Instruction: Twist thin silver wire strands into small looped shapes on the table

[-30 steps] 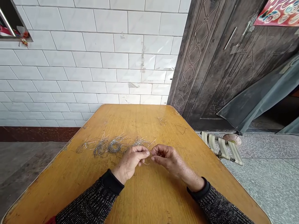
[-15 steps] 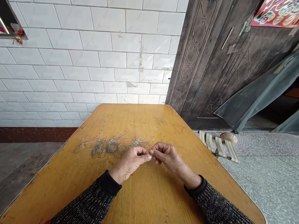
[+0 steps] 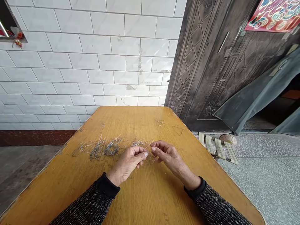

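My left hand point(image 3: 130, 161) pinches a thin wire point(image 3: 150, 162) between thumb and forefinger, above the middle of the table. The wire bends into a small loop between the two hands, and a fine end slants up towards my right fingertips. My right hand point(image 3: 167, 156) is curled close by on the right, thumb and forefinger at the wire; its other fingers are partly hidden. Beyond my left hand lie several coiled bundles of grey wire point(image 3: 112, 148), their loose ends sticking up. One bundle is partly covered by the left hand.
The wooden table point(image 3: 140, 193) reaches to a white tiled wall point(image 3: 100, 62). Thin wire loops point(image 3: 159, 122) lie near its far right side. To the right on the floor stands a low strap stool point(image 3: 219, 147), before a dark carved door point(image 3: 206, 62) and a grey curtain point(image 3: 255, 93).
My hands, thumbs touching before, have drawn slightly apart, the left moving a little left. The wire loop between them now shows more. The whole view has shifted slightly.
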Tool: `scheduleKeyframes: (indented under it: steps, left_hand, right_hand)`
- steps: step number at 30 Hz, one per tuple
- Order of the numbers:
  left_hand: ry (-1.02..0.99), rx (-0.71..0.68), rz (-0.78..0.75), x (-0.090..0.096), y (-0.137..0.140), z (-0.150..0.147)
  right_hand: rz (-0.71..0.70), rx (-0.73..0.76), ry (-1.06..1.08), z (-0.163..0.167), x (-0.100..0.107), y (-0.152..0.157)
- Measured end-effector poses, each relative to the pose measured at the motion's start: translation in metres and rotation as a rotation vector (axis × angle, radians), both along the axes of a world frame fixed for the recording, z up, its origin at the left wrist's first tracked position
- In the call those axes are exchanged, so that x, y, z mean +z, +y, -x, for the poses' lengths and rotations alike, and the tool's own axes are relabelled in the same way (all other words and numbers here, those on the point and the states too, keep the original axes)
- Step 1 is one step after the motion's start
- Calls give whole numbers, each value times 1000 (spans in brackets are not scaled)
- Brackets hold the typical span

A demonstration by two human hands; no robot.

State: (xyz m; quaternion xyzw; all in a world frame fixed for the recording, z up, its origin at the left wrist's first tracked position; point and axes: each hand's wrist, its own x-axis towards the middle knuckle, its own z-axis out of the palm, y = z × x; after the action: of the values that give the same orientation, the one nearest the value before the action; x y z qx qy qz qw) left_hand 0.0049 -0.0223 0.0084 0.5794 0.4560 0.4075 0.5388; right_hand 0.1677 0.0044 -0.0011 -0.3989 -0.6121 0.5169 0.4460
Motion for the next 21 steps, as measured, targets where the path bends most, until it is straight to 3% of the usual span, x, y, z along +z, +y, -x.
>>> scheduleKeyframes:
  steps: [6, 12, 21]
  left_hand:
    - [170, -39, -58, -1, -3, -3]
    - [149, -55, -11, -9, -1, -7]
    - [70, -57, 86, -4, -4, -9]
  right_hand:
    - [-66, 16, 16, -1, 5, 0]
    - [-45, -7, 34, 2, -1, 2]
    - [-142, -101, 12, 6, -7, 4]
